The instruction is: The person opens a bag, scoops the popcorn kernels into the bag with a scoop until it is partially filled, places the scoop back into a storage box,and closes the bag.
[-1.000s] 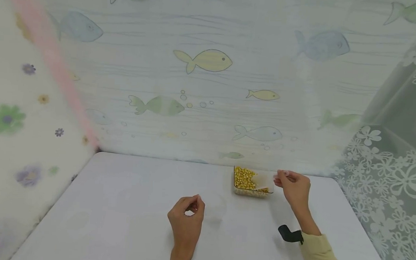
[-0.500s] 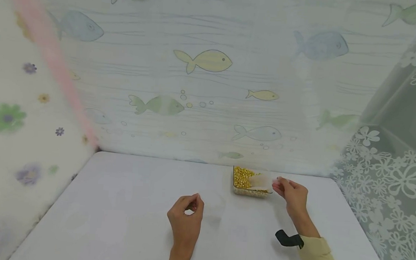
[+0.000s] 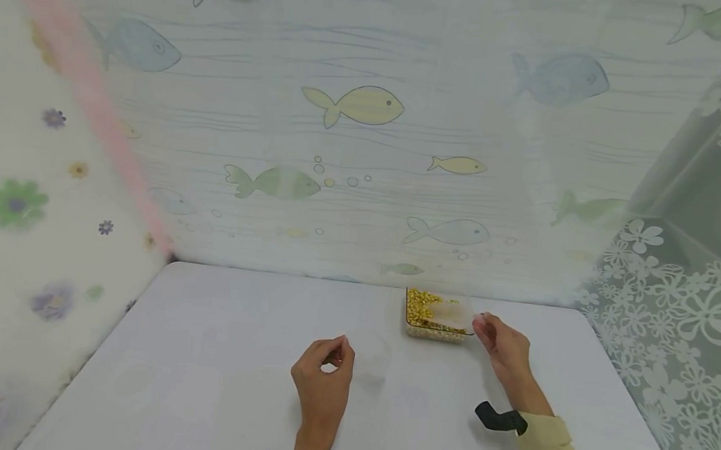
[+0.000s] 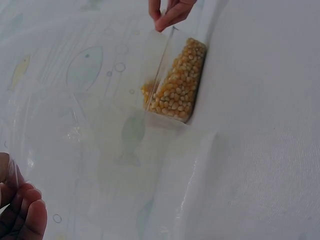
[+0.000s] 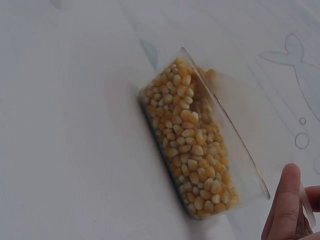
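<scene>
In the head view my left hand (image 3: pixel 323 376) pinches the edge of a clear, thin plastic bag (image 3: pixel 371 363) between thumb and fingertips. The bag spreads to the right of the fingers, and its film catches glints in the left wrist view. My right hand (image 3: pixel 503 348) pinches the end of a translucent whitish scoop (image 3: pixel 450 314) at the right side of a clear rectangular container (image 5: pixel 186 145). Inside the container lie yellow corn kernels (image 5: pixel 192 162), with the scoop's broad part among them. The scoop's exact shape is blurred by its transparency.
The container stands on a white table (image 3: pixel 218 380) near its back edge, close to a fish-printed curtain (image 3: pixel 262 227). A flowered white sheet (image 3: pixel 59 250) hangs on the left and a lace-patterned one (image 3: pixel 679 337) on the right.
My right hand has come lower and slightly toward me, and the scoop has slid leftward into the corn. My left hand and the bag have stayed almost still.
</scene>
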A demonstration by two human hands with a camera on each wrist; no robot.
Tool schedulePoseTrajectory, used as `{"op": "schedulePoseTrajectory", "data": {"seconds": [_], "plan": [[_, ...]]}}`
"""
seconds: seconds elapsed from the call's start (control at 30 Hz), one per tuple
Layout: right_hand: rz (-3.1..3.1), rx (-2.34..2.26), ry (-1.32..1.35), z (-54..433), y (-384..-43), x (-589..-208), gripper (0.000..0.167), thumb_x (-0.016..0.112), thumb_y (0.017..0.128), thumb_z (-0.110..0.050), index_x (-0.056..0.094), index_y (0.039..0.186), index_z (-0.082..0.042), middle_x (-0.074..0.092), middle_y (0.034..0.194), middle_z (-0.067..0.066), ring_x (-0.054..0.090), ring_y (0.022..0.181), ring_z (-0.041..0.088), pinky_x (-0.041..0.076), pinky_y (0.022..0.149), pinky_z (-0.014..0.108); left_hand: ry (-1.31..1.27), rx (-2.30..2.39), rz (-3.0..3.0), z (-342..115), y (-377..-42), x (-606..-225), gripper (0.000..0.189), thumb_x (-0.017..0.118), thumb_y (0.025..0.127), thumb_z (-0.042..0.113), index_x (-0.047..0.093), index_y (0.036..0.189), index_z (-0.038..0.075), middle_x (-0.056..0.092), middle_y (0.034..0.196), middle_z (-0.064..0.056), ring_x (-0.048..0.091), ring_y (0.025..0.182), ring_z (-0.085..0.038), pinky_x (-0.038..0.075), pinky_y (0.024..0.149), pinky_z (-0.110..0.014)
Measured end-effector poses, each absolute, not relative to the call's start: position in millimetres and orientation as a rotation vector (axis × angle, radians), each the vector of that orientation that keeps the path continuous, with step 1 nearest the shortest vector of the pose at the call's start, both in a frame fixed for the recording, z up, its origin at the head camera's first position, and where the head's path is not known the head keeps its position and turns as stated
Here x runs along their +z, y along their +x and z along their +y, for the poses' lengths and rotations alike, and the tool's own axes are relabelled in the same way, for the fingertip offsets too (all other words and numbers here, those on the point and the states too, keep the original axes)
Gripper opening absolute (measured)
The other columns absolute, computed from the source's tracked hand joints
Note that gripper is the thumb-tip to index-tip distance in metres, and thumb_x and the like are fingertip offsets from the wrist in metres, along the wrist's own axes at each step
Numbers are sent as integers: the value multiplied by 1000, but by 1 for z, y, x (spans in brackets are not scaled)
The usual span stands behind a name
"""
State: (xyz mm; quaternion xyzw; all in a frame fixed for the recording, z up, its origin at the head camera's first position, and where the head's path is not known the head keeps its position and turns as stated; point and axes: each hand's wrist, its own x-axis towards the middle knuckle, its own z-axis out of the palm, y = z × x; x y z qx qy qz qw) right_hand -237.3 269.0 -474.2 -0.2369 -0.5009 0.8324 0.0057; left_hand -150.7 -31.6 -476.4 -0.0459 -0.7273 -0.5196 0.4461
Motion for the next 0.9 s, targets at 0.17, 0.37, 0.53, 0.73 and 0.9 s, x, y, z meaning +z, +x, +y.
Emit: {"op": "schedulePoseTrajectory", "data": {"seconds": [0.17,0.37,0.53,0.73,0.9], "plan": [[-1459,2718,-721,269,-237,-476,29,54,103,-6,71,79,-13,73,77,-1,73,81,6,57,85,17,-112,-1285,-1802,-32,-150,-476,21,75,76,-17,79,87,1,72,77,-3,61,59,-9,53,53,-17],[-1251,2855,-744,271,-238,-478,22,54,102,-4,70,87,-7,73,81,4,73,84,9,56,86,17,-97,-1287,-1817,-32,-149,-476,20,74,77,-17,79,87,1,72,77,-3,61,60,-9,53,54,-17],[-1145,2905,-777,274,-239,-480,20,56,102,-5,71,89,-7,74,82,4,74,83,9,57,85,17,-80,-1287,-1828,-32,-148,-475,20,74,78,-16,79,88,0,72,77,-3,61,60,-8,53,55,-16],[-1017,2979,-773,275,-242,-481,23,55,102,-5,71,85,-5,75,81,6,74,80,11,57,83,16,-98,-1269,-1822,-33,-149,-475,20,74,78,-17,79,88,0,72,77,-4,61,60,-9,53,54,-16],[-943,3004,-802,275,-242,-480,16,57,101,-5,69,91,-4,74,82,7,74,80,11,56,83,15,-92,-1258,-1830,-33,-149,-474,19,74,78,-17,79,87,-1,72,76,-4,61,59,-8,52,54,-15]]}}
